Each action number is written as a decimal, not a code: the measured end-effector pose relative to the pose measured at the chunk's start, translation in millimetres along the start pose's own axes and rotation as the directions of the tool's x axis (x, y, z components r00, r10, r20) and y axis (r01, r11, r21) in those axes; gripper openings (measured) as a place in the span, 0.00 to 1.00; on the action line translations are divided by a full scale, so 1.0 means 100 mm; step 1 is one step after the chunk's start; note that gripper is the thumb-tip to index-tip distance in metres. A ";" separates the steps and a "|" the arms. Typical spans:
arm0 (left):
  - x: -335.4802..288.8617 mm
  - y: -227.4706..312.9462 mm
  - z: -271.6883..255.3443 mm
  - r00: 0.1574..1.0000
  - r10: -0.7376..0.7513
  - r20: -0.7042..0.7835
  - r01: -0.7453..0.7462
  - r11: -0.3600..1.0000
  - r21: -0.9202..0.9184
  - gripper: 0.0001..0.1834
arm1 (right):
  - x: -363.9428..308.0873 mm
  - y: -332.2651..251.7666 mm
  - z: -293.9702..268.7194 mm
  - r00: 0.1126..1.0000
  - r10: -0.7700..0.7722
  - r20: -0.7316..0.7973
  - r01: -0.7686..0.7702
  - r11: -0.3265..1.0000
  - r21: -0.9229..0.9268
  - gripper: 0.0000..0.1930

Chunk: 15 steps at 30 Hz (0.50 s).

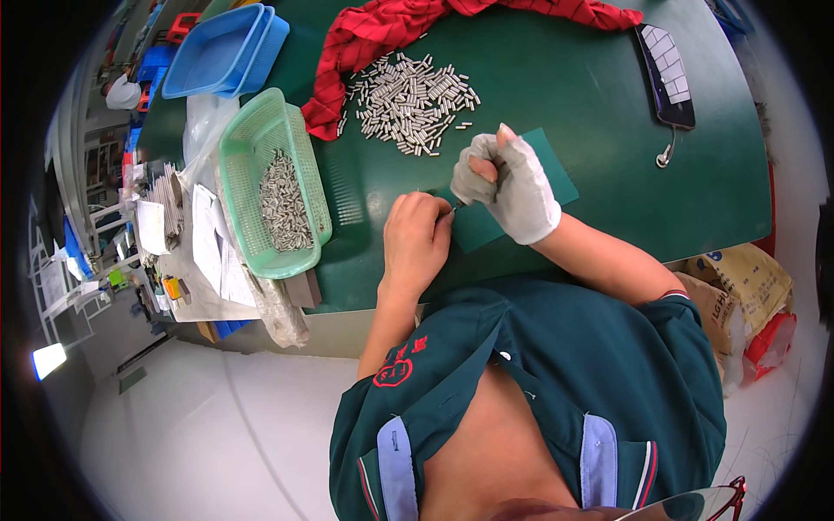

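Note:
My left hand (pixel 417 236), bare, is closed with thumb and fingers pinched together near the table's front edge. Right beside it, my right hand (pixel 514 187) wears a whitish glove that leaves some fingertips bare, and its fingers are curled in. A tiny dark tip shows between the two hands, too small to name; what each hand grips is hidden. Under the right hand lies a flat green sheet (pixel 556 165). Beyond the hands, a heap of short silvery metal pins (pixel 413 104) is spread on the green table (pixel 599 95).
To the left stands a green plastic basket (pixel 233 174) partly filled with similar metal pins (pixel 285 208). Behind it are stacked blue trays (pixel 213 52). A red checked cloth (pixel 373 33) borders the heap. A phone (pixel 667 76) with a cable lies far right. Papers (pixel 217 252) lie left of the basket.

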State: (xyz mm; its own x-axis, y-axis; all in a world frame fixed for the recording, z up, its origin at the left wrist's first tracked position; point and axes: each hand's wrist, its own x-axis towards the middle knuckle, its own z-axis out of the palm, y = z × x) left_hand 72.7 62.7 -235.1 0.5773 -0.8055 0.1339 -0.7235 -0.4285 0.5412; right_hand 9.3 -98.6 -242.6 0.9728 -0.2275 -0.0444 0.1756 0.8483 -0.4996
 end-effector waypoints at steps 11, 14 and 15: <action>0.00 0.00 0.04 1.000 0.003 -0.024 -0.003 0.999 -0.035 0.05 | 0.04 0.04 0.01 0.999 0.032 -0.043 -0.034 0.998 -0.056 0.28; -0.01 -0.01 0.04 1.000 0.002 -0.025 -0.003 0.999 -0.037 0.05 | 0.03 0.04 0.01 0.998 0.028 -0.048 -0.031 0.998 -0.052 0.28; -0.01 -0.01 0.04 1.000 0.001 -0.025 -0.001 0.999 -0.035 0.05 | 0.03 0.04 0.01 0.998 0.034 -0.046 -0.037 0.998 -0.052 0.28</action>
State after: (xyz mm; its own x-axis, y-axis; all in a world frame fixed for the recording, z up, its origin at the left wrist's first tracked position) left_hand 70.9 62.4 -238.8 0.5861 -0.7953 0.1549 -0.7107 -0.4129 0.5696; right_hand 13.4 -95.7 -244.2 0.9703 -0.2199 -0.1012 0.1316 0.8301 -0.5419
